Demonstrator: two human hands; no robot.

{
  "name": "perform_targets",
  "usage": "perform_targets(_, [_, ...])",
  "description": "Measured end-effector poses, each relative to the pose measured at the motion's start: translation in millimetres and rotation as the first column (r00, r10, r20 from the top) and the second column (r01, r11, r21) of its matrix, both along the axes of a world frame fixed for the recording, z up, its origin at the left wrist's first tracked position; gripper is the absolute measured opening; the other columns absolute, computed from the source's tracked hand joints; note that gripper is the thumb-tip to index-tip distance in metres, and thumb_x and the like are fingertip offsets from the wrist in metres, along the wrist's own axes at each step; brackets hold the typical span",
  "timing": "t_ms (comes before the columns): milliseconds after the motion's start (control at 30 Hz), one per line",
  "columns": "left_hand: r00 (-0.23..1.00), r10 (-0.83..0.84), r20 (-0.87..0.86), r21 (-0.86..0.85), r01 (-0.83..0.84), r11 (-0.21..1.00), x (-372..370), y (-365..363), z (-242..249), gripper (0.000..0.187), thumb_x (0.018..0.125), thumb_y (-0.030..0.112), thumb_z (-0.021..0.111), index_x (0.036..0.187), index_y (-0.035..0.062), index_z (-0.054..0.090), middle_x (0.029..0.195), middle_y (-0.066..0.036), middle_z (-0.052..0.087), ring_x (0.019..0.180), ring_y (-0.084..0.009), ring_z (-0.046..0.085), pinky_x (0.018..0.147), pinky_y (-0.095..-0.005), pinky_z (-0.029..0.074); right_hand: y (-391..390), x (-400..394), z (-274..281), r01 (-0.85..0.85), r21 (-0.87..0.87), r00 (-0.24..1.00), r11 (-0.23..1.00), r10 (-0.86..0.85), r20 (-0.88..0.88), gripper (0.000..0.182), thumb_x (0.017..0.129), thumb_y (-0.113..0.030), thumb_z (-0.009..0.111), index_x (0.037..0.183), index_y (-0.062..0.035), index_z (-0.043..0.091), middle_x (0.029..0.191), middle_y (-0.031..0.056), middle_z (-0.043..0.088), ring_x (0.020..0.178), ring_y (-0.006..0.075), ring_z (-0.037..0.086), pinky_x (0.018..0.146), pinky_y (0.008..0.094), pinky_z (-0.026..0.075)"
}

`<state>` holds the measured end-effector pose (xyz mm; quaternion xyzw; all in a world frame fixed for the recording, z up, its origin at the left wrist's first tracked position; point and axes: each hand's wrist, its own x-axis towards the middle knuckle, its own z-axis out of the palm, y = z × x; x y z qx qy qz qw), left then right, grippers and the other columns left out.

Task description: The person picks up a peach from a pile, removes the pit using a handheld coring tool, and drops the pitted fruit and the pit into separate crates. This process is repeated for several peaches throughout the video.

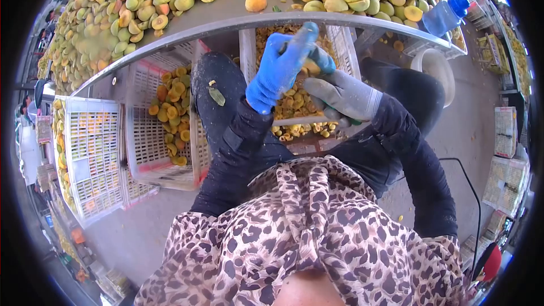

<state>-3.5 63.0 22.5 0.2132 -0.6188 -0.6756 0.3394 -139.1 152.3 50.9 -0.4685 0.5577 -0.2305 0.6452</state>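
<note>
My left hand (273, 75), in a blue glove, is raised over a crate in front of me. Its fingers are blurred by motion, with greyed tips bent around what looks like an orange apricot piece (312, 67). Close beside it on the right is my right hand (343, 95), in a grey glove. Its fingers point left, with thumb and fingers apart, and no fruit shows clearly in them. Below both hands, the white crate (247, 45) between my knees holds many orange-yellow fruit pieces (297, 103).
Ahead, a metal-edged table (218, 22) bears heaps of green-yellow apricots (136, 3), some halved. A blue bottle (445, 17) stands at its right edge. Left of my knee, a plastic crate (141, 153) holds fruit halves. A white bucket (436, 76) is at right.
</note>
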Motion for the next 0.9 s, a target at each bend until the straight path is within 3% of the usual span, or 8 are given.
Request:
perform_targets(100, [0.801, 0.300, -0.518, 0.623, 0.113, 0.774, -11, 9, -12, 0.058, 0.096, 0.044, 0.037, 0.058, 0.0051, 0.057, 0.058, -0.015, 0.058, 0.053, -0.0273, 0.055, 0.057, -0.0361, 0.048, 1, -2, -1, 0.004, 0.115, 0.991, 0.993, -0.019, 0.131, 0.044, 0.093, -0.049, 0.047, 0.080, -0.0070, 0.052, 0.058, -0.0008, 0.046, 0.041, 0.0073, 0.043, 0.037, 0.0215, 0.036])
perform_targets(267, [0.889, 0.175, -0.423, 0.627, 0.147, 0.765, -6, 0, -19, 0.050, 0.094, 0.039, 0.042, 0.057, 0.0086, 0.057, 0.057, -0.014, 0.057, 0.055, -0.0284, 0.054, 0.058, -0.0383, 0.045, -3, -2, 10, -0.068, 0.159, 0.997, 0.985, 0.061, 0.051, 0.051, 0.093, -0.052, 0.043, 0.076, -0.0055, 0.055, 0.058, -0.0004, 0.049, 0.038, 0.0092, 0.042, 0.041, 0.0210, 0.039])
perform_targets(367, [0.731, 0.033, -0.681, 0.656, 0.591, 0.469, -8, -22, -44, 0.044, 0.093, 0.037, 0.045, 0.061, 0.0101, 0.059, 0.061, -0.012, 0.059, 0.058, -0.0292, 0.055, 0.058, -0.0389, 0.046, -12, -8, 14, -0.328, -0.002, 0.923, 0.945, 0.320, -0.214, 0.050, 0.093, -0.049, 0.047, 0.088, -0.0009, 0.061, 0.060, 0.0052, 0.054, 0.057, 0.0136, 0.057, 0.052, 0.0282, 0.044])
perform_targets(467, [0.878, 0.139, -0.459, 0.781, 0.324, 0.533, -10, -23, -41, 0.040, 0.094, 0.038, 0.044, 0.071, 0.0095, 0.061, 0.068, -0.012, 0.061, 0.061, -0.0294, 0.058, 0.062, -0.0378, 0.049, -17, -16, 2, -0.264, -0.016, 0.895, 0.964, 0.238, -0.377, 0.051, 0.091, -0.051, 0.051, 0.090, -0.0013, 0.063, 0.067, 0.0103, 0.060, 0.068, 0.0201, 0.063, 0.061, 0.0326, 0.048])
perform_targets(533, [0.921, 0.217, -0.325, 0.749, 0.110, 0.653, -5, -20, -32, 0.038, 0.094, 0.039, 0.044, 0.086, 0.0072, 0.063, 0.081, -0.013, 0.065, 0.071, -0.0291, 0.062, 0.066, -0.0370, 0.052, -19, -23, -24, -0.375, -0.351, 0.861, 0.858, 0.181, -0.476, 0.050, 0.090, -0.051, 0.051, 0.093, -0.0035, 0.065, 0.073, 0.0143, 0.065, 0.071, 0.0281, 0.065, 0.068, 0.0360, 0.051])
perform_targets(633, [0.801, 0.475, -0.365, 0.760, -0.038, 0.648, 13, -40, -50, 0.042, 0.094, 0.039, 0.044, 0.106, 0.0025, 0.060, 0.099, -0.013, 0.064, 0.089, -0.0287, 0.063, 0.070, -0.0402, 0.054, -12, -31, -41, -0.505, 0.013, 0.291, 0.863, 0.185, -0.939, 0.039, 0.093, -0.043, 0.048, 0.088, -0.0068, 0.060, 0.070, 0.0197, 0.062, 0.071, 0.0394, 0.062, 0.060, 0.0463, 0.049])
perform_targets(767, [0.752, 0.528, -0.394, 0.723, -0.101, 0.683, 16, -37, -61, 0.036, 0.092, 0.029, 0.048, 0.109, -0.0018, 0.058, 0.104, -0.016, 0.062, 0.092, -0.0298, 0.062, 0.078, -0.0447, 0.053, -11, -23, -59, -0.156, -0.502, 0.656, 0.850, -0.291, -0.696, 0.034, 0.092, -0.036, 0.053, 0.089, -0.0032, 0.060, 0.074, 0.0206, 0.062, 0.073, 0.0344, 0.064, 0.063, 0.0396, 0.048])
perform_targets(900, [0.709, 0.563, -0.424, 0.805, 0.010, 0.594, 11, -11, -35, 0.034, 0.083, 0.015, 0.055, 0.111, -0.0051, 0.055, 0.111, -0.022, 0.058, 0.099, -0.0338, 0.058, 0.094, -0.0444, 0.046, -17, 13, -44, 0.299, -0.517, 0.875, 0.802, -0.447, -0.187, 0.028, 0.090, -0.027, 0.059, 0.091, 0.0008, 0.058, 0.071, 0.0186, 0.060, 0.066, 0.0312, 0.061, 0.061, 0.0372, 0.045])
